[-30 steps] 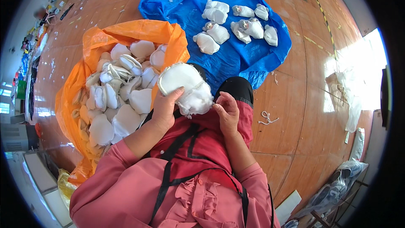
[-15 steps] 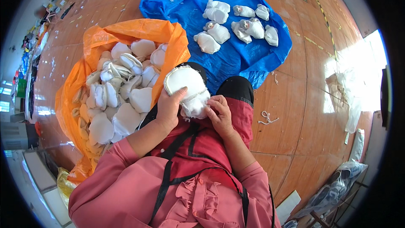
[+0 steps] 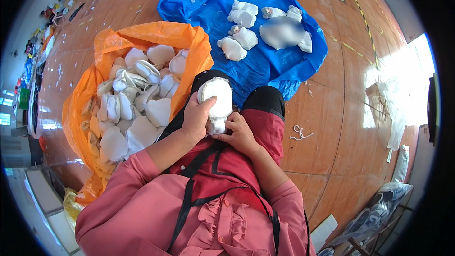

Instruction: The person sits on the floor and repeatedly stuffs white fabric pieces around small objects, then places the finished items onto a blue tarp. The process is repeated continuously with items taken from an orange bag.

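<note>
Bright; right side blown out; glare on floor (image 3: 369,114); fisheye bending, dark corners; oval blur over white bundles (image 3: 280,32).

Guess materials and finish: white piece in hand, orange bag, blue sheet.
White piece: soft matte fabric, probably padded; its face looks smooth and its edge fuzzy. Filling can't be confirmed.
Orange bag: likely thin plastic, slightly glossy; it has sharp creases and highlights. Woven or plain film is unclear.
Blue sheet: probably tarp-like plastic with a satin sheen; crisp wrinkles catch light.
</note>
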A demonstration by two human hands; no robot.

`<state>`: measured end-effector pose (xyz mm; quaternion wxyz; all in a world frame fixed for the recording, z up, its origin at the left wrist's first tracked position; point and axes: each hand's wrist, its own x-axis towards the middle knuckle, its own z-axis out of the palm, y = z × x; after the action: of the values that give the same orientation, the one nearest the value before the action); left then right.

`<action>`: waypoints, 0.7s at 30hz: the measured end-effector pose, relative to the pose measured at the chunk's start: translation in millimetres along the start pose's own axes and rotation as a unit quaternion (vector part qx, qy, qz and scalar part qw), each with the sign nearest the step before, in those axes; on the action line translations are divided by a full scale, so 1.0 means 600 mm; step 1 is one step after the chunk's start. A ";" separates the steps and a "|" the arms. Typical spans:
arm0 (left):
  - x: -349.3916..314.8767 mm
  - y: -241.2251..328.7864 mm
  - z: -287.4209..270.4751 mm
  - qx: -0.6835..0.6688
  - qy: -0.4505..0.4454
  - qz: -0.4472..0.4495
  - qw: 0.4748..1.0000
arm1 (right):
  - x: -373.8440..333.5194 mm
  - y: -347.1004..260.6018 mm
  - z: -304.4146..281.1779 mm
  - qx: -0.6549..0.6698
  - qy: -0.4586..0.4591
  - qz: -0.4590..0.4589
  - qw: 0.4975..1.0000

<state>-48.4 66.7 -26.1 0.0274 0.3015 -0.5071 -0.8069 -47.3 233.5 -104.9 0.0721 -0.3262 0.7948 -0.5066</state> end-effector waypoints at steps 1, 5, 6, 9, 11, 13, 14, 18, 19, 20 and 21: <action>0.002 0.002 0.000 -0.002 0.004 -0.003 1.000 | -0.001 0.001 -0.001 -0.004 0.009 -0.005 1.000; 0.020 0.022 -0.018 -0.062 0.022 -0.058 0.996 | 0.007 -0.003 -0.005 0.123 0.244 0.025 0.962; 0.026 0.019 -0.026 -0.096 0.024 -0.085 0.991 | 0.007 0.002 0.005 0.279 0.305 0.107 0.904; 0.021 0.015 -0.022 -0.186 0.024 -0.136 0.973 | -0.005 0.018 0.001 0.269 0.331 0.065 0.902; 0.015 0.013 -0.015 -0.211 0.027 -0.132 0.968 | -0.010 0.008 0.009 0.297 0.299 0.071 0.904; 0.016 0.007 -0.019 -0.233 0.021 -0.134 0.963 | -0.002 0.000 0.009 0.292 0.292 0.110 0.904; 0.014 0.009 -0.014 -0.235 0.021 -0.135 0.962 | 0.002 0.003 0.010 0.312 0.297 0.108 0.896; 0.000 0.011 -0.004 -0.250 0.016 -0.148 0.957 | 0.005 0.023 0.021 0.369 0.280 0.108 0.880; 0.000 0.008 -0.003 -0.253 0.015 -0.155 0.955 | 0.004 0.025 0.020 0.364 0.276 0.127 0.881; -0.001 0.004 -0.007 -0.255 0.017 -0.163 0.953 | 0.004 0.019 0.018 0.359 0.270 0.149 0.881; 0.001 0.002 -0.009 -0.254 0.021 -0.169 0.952 | 0.003 0.018 0.013 0.354 0.251 0.160 0.886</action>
<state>-46.5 61.5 -27.1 -0.0234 0.3828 -0.2266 -0.8953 -49.9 229.4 -117.6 0.0612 -0.0089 0.5955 -0.8010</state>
